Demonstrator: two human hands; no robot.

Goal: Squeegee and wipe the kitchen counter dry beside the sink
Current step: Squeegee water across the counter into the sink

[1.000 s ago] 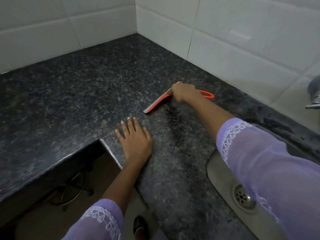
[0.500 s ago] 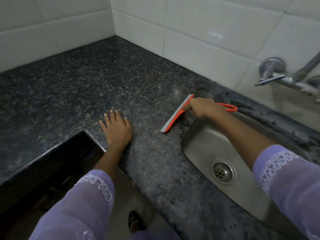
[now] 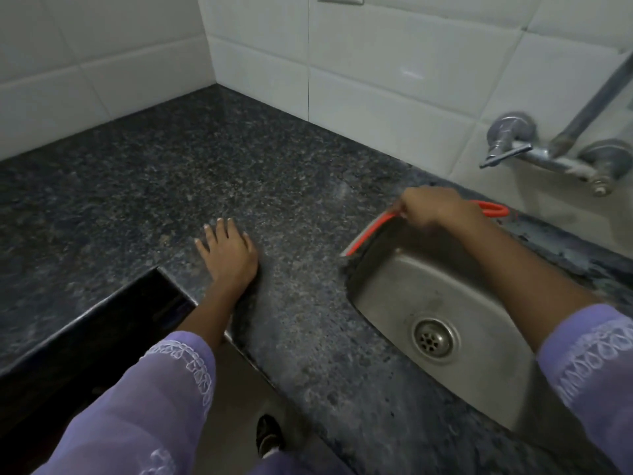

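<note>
Foot (image 3: 270, 437): a dark shoe is seen on the floor below the near edge of the worktop, between the two sleeves.
Sleeves: pale purple fabric with white embroidered cuffs is worn on both arms; the left sleeve (image 3: 150, 402) fills the near left, the right sleeve (image 3: 592, 368) the near right.
Worktop (image 3: 144, 186): a dark speckled stone surface is laid in an L, with an inner corner at the near edge, and is bounded by tiled walls at its far and left edges.
Left hand (image 3: 229, 257): it is laid flat on the worktop just beyond the inner corner of the near edge, palm down, fingers straight and slightly spread; nothing is held.
Sink (image 3: 394, 303): a steel basin with a round drain (image 3: 434, 339) is set into the right part of the worktop.
Squeegee (image 3: 371, 231): an orange tool with a pale blade is positioned at the far left rim of the sink, its blade end resting at the worktop edge there; its looped handle end is seen past the wrist, near the far edge of the worktop.
Right hand (image 3: 433, 210): its fingers are curled round the squeegee handle, above the far rim of the sink.
Tap (image 3: 534, 156): a metal fitting is mounted on the white tiled wall (image 3: 376, 73) beyond the sink.
</note>
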